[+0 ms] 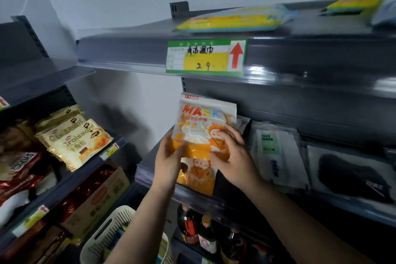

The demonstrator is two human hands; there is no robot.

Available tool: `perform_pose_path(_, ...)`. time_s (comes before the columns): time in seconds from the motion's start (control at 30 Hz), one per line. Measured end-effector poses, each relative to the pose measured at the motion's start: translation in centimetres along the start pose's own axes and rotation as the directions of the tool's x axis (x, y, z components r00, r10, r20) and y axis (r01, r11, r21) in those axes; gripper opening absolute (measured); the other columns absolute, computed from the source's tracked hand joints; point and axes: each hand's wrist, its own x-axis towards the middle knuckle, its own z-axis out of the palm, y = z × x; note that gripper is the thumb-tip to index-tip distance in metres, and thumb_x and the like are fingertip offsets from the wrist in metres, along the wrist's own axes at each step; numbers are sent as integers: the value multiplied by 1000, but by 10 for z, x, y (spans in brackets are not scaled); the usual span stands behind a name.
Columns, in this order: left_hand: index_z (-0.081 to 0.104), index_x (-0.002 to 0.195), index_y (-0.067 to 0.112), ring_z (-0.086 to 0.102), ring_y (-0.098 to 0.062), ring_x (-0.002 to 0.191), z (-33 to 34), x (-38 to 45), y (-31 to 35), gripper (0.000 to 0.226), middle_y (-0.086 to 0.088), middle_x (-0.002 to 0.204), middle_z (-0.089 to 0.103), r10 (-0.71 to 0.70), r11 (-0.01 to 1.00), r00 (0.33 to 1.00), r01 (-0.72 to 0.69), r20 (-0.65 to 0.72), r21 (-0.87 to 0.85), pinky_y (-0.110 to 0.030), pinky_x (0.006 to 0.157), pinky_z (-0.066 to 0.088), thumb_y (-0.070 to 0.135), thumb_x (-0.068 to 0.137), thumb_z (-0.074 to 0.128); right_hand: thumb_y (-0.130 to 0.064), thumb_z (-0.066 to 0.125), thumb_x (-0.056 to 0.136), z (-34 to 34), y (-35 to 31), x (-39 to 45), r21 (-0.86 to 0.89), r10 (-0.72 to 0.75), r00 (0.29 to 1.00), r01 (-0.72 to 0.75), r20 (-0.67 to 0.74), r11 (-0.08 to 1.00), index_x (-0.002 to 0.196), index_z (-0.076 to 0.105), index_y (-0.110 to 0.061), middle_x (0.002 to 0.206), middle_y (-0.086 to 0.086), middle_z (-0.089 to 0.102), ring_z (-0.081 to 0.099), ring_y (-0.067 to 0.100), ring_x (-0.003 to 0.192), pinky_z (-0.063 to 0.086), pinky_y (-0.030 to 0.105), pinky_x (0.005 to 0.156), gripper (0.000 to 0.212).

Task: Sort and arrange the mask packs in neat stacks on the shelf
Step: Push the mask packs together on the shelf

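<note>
An orange and white mask pack (203,118) printed "MASK" with a cartoon child stands tilted up at the left end of the dark shelf (162,184). My left hand (169,156) grips its left edge and my right hand (233,154) holds its right side. A second orange pack (199,176) lies flat under it at the shelf's front. To the right lie a white "FACE MASK" pack (276,154) and a pack with a black mask (351,176).
Yellow and blue wipe packs (235,19) lie on the shelf above, over a green price tag (205,58). Croissant packs (77,141) and snack bags fill the left rack. A white basket (111,236) and bottles (205,233) sit below.
</note>
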Motion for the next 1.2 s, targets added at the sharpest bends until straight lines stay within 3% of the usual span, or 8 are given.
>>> perform_pose_path(0.1,55,108,21,60,-17,93,-5,40,1,16,7,95,62,132,920,987,-158,95,358,-26,69,47,18,93,57,-31,64,84,4,0,23,-142,92,996,-91,2,986,136,46,-13,153,3,24,26,20,141,26,27,114,57)
perform_pose_path(0.2,54,125,15,53,-30,110,-7,75,-6,33,-7,119,59,138,586,967,-253,212,770,-36,87,48,21,92,55,-41,52,89,13,5,42,-406,287,956,-236,68,883,143,35,-20,158,2,16,10,26,145,18,37,118,60)
perform_pose_path(0.3,39,139,18,40,-34,124,-5,90,-12,52,-10,137,45,50,298,941,-335,335,894,-39,99,37,14,89,51,-52,35,85,25,9,52,-544,369,920,-246,128,802,141,35,-24,154,1,26,11,23,145,20,46,116,63)
perform_pose_path(0.47,31,143,22,37,-31,130,-2,103,-20,53,-8,143,42,7,256,898,-428,441,867,-43,104,31,36,94,47,-42,38,96,32,3,57,-563,494,865,-364,91,742,147,21,-23,157,1,17,15,28,143,22,49,114,58)
perform_pose_path(0.67,31,144,19,36,-30,130,3,104,-8,51,-6,143,40,99,219,850,-525,517,822,-43,105,30,33,96,39,-42,39,95,16,-19,42,-618,447,892,-385,-59,686,146,26,-25,152,1,26,22,27,140,22,44,111,55)
perform_pose_path(0.87,32,141,19,32,-31,132,57,68,11,50,-5,145,37,188,-53,621,-767,761,639,-48,109,25,35,94,37,-39,43,92,-26,-28,8,-719,399,886,-435,-236,542,140,36,-18,146,5,38,31,27,134,27,41,105,52)
perform_pose_path(1.0,37,136,20,35,-28,128,100,32,15,47,-3,138,43,219,-49,486,-861,846,507,-41,105,27,36,92,42,-30,43,93,-66,-27,-18,-788,462,841,-477,-281,389,137,39,-17,144,5,38,32,29,132,24,46,107,46)
perform_pose_path(1.2,30,142,19,29,-27,133,152,-20,14,56,-3,144,37,176,-55,387,-914,905,402,-42,107,23,40,92,44,-31,45,91,-123,-25,-68,-818,523,774,-529,-357,226,137,36,-16,139,9,41,34,31,131,26,45,105,49)
